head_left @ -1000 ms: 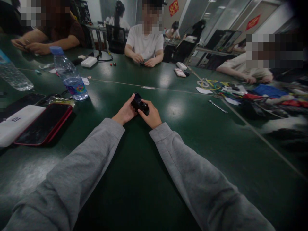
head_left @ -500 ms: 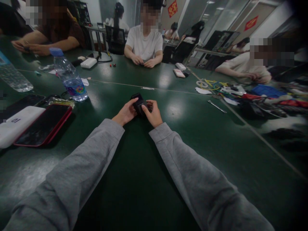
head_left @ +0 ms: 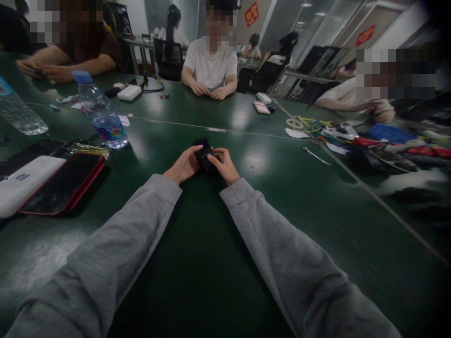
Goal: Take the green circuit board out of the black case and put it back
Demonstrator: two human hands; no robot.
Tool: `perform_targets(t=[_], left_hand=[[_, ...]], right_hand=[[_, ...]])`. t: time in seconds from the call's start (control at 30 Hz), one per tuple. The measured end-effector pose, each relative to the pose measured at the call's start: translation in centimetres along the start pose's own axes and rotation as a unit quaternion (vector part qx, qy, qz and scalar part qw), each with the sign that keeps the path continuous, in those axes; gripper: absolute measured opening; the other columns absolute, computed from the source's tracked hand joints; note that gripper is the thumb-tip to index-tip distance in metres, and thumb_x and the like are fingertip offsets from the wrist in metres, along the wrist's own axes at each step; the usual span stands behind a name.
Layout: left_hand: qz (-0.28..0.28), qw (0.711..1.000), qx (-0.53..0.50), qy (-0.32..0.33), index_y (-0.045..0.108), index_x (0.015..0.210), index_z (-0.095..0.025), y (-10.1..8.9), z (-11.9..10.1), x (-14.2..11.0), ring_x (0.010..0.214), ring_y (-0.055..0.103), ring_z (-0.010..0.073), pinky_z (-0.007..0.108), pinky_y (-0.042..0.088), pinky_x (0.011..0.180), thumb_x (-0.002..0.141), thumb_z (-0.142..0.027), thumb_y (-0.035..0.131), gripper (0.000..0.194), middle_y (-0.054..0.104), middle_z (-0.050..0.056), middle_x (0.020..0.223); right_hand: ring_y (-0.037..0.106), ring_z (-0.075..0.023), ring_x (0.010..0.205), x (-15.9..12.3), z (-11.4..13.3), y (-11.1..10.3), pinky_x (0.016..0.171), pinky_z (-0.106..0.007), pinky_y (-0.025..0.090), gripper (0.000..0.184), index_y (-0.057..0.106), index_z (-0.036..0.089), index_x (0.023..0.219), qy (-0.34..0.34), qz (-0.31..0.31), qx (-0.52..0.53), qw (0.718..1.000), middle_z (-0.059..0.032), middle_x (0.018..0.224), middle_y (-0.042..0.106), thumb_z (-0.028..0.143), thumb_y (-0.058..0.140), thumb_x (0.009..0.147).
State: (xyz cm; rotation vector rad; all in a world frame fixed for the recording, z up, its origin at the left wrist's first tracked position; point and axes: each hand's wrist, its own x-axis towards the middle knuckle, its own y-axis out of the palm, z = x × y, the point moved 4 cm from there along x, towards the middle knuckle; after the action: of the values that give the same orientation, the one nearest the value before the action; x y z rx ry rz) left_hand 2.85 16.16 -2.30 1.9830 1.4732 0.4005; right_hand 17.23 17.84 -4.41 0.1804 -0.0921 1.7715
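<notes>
Both hands hold a small black box-shaped device (head_left: 205, 157) above the green table, at the middle of the view. My left hand (head_left: 186, 164) grips its left side, thumb lying across the upper edge. On the other side my right hand (head_left: 225, 165) is closed round it, with the thumb pressed on the face towards me. The device is tilted, and its far side and the fingers behind it are partly hidden. What exactly it is I cannot make out.
Left of my arms lie a red-edged phone (head_left: 66, 183), a white power bank (head_left: 28, 180) and a water bottle (head_left: 102, 115). A wrench (head_left: 316, 156) and a heap of cables (head_left: 317, 126) are on the right. A person in a white shirt (head_left: 211, 65) sits opposite.
The black device has turned slightly in my hands, and my right-hand fingers have shifted a little on it. Otherwise the hands stay in place.
</notes>
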Motion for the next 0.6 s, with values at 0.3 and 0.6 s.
perform_targets(t=[0.3, 0.6], left_hand=[[0.029, 0.999, 0.026, -0.010, 0.073, 0.112, -0.014, -0.02, 0.47, 0.28, 0.107, 0.067, 0.0219, 0.035, 0.045, 0.102, 0.082, -0.035, 0.072, 0.037, 0.077, 0.009, 0.108], [0.022, 0.999, 0.026, -0.016, 0.074, 0.108, -0.014, 0.15, 0.58, 0.43, 0.113, 0.065, 0.0212, 0.033, 0.043, 0.106, 0.082, -0.033, 0.073, 0.032, 0.076, 0.009, 0.113]], right_hand=[[0.066, -0.0197, 0.092, -0.27, 0.91, -0.62, 0.087, -0.039, 0.057, 0.065, 0.053, 0.028, 0.102, 0.053, 0.035, 0.057, 0.996, 0.0007, 0.095, 0.068, 0.053, 0.092, 0.057], [0.065, -0.0154, 0.090, -0.09, 1.00, -0.78, 0.084, -0.033, 0.057, 0.062, 0.052, 0.025, 0.087, 0.053, 0.013, 0.085, 0.995, 0.0002, 0.106, 0.067, 0.051, 0.095, 0.051]])
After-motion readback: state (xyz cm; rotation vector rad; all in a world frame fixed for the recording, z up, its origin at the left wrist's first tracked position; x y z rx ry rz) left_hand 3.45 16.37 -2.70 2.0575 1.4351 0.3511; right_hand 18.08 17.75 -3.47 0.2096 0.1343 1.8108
